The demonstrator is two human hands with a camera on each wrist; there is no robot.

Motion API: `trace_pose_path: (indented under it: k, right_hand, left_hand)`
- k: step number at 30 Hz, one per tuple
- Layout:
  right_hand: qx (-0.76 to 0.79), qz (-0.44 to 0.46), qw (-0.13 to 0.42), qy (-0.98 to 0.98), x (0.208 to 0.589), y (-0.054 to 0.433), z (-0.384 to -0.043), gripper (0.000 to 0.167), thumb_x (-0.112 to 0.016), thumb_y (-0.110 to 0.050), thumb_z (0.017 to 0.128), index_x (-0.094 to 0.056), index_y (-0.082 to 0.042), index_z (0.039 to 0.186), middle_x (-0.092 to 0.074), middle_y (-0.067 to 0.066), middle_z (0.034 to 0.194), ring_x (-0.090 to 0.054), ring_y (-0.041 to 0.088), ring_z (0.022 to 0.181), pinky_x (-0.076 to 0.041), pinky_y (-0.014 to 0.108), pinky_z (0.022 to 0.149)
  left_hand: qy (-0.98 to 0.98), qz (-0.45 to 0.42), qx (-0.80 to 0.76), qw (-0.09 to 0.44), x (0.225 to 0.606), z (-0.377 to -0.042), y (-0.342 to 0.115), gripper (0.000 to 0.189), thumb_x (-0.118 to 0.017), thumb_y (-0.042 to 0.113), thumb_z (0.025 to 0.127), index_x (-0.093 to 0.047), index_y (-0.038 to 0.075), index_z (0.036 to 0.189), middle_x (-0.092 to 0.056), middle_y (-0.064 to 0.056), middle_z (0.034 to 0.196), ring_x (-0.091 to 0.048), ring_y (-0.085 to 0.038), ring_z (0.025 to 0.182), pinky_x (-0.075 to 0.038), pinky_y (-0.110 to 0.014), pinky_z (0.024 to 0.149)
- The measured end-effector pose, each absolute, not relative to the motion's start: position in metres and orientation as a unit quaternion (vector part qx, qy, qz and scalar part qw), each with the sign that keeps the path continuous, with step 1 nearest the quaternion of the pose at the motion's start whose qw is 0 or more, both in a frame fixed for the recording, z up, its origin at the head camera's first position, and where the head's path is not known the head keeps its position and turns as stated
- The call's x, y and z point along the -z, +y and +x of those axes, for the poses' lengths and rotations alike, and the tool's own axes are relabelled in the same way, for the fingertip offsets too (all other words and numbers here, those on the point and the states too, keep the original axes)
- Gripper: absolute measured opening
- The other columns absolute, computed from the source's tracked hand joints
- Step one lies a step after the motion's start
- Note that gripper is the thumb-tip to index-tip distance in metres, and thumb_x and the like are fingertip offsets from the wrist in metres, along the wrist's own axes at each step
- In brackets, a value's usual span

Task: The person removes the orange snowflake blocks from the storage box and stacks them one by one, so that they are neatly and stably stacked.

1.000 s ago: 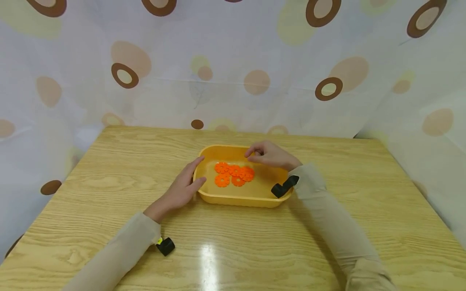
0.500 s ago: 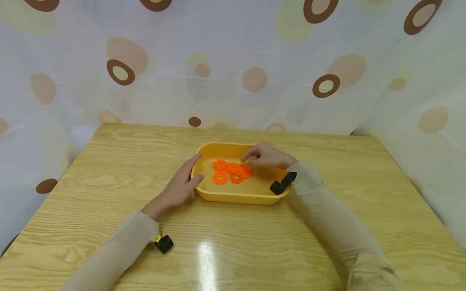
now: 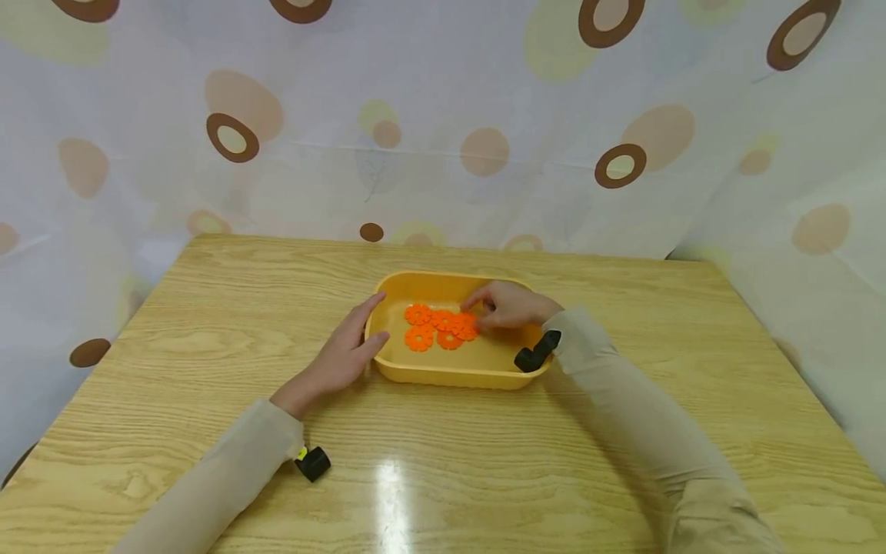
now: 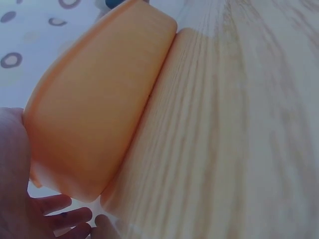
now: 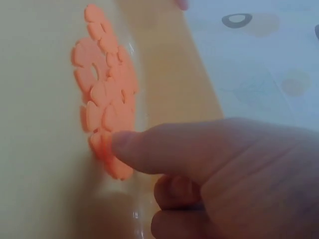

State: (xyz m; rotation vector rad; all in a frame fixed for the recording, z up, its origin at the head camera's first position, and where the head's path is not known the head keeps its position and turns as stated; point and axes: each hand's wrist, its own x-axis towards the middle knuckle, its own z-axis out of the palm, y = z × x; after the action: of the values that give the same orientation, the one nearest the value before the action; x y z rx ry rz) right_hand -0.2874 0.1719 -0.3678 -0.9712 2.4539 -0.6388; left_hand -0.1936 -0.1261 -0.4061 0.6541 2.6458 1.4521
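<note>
A yellow plastic basin stands on the wooden table. Several orange flower-shaped discs lie inside it, some overlapping. My left hand rests against the basin's left end, thumb and index fingertips at the rim, fingers fairly straight. In the left wrist view, the basin's outer wall fills the middle, with fingers around its near end. My right hand reaches into the basin and pinches the rightmost disc between thumb and index finger. In the right wrist view, the thumb overlaps that disc; the index fingertip is hidden.
The light wooden table extends around the basin on all sides. Behind it hangs a white curtain with brown and beige ovals. A black wrist camera on the right sleeve hangs over the basin's right rim.
My right hand has come down from above the basin's back part, toward the front, to the rightmost disc, its thumb now at that disc. The left hand stays at the rim.
</note>
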Motion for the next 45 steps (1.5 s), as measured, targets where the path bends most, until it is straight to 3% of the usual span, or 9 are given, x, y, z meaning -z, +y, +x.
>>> trace_pose_path:
  k: [12, 21, 30, 37, 45]
  right_hand:
    - [0.234, -0.337, 0.213, 0.886, 0.3675, 0.1699, -0.2866, 0.038, -0.074, -0.01, 0.083, -0.063, 0.002, 0.117, -0.042, -0.003, 0.06, -0.036, 0.011, 0.055, -0.036, 0.025, 0.061]
    - [0.238, -0.338, 0.204, 0.887, 0.3705, 0.1697, -0.2859, 0.024, -0.073, -0.007, 0.082, -0.065, -0.003, 0.104, -0.04, -0.004, 0.061, -0.036, 0.011, 0.055, -0.036, 0.025, 0.062]
    - [0.257, -0.321, 0.215, 0.886, 0.3676, 0.1698, -0.2846, 0.012, -0.064, -0.008, 0.09, -0.069, -0.004, 0.1, -0.044, -0.002, 0.06, -0.038, 0.012, 0.055, -0.037, 0.026, 0.06]
    - [0.274, -0.314, 0.215, 0.883, 0.3683, 0.1725, -0.2845, 0.013, -0.06, -0.012, 0.094, -0.071, -0.006, 0.096, -0.065, 0.003, 0.079, -0.045, 0.013, 0.062, -0.042, 0.027, 0.067]
    - [0.3, -0.309, 0.238, 0.871, 0.3675, 0.1724, -0.2835, 0.016, -0.057, -0.013, 0.094, -0.071, -0.005, 0.094, -0.06, 0.001, 0.072, -0.043, 0.013, 0.059, -0.041, 0.027, 0.065]
  left_hand:
    - [0.852, 0.21, -0.479, 0.034, 0.4028, -0.1926, -0.1266, 0.063, -0.047, 0.018, 0.1, -0.017, 0.008, 0.154, -0.02, -0.019, 0.157, -0.021, -0.036, 0.145, -0.023, -0.053, 0.115]
    - [0.85, 0.215, -0.48, 0.032, 0.4071, -0.1932, -0.1279, 0.063, -0.048, 0.02, 0.1, -0.018, 0.008, 0.154, -0.02, -0.02, 0.157, -0.023, -0.038, 0.144, -0.026, -0.054, 0.113]
    - [0.85, 0.218, -0.478, 0.025, 0.407, -0.194, -0.1284, 0.063, -0.048, 0.019, 0.1, -0.018, 0.008, 0.154, -0.021, -0.02, 0.157, -0.023, -0.038, 0.143, -0.027, -0.054, 0.113]
    - [0.851, 0.219, -0.477, 0.027, 0.4055, -0.1938, -0.1272, 0.063, -0.048, 0.021, 0.1, -0.018, 0.009, 0.154, -0.021, -0.019, 0.157, -0.024, -0.037, 0.144, -0.027, -0.053, 0.113]
    - [0.85, 0.216, -0.479, 0.027, 0.4105, -0.1948, -0.1282, 0.063, -0.048, 0.023, 0.1, -0.019, 0.01, 0.154, -0.021, -0.018, 0.157, -0.025, -0.036, 0.143, -0.029, -0.053, 0.112]
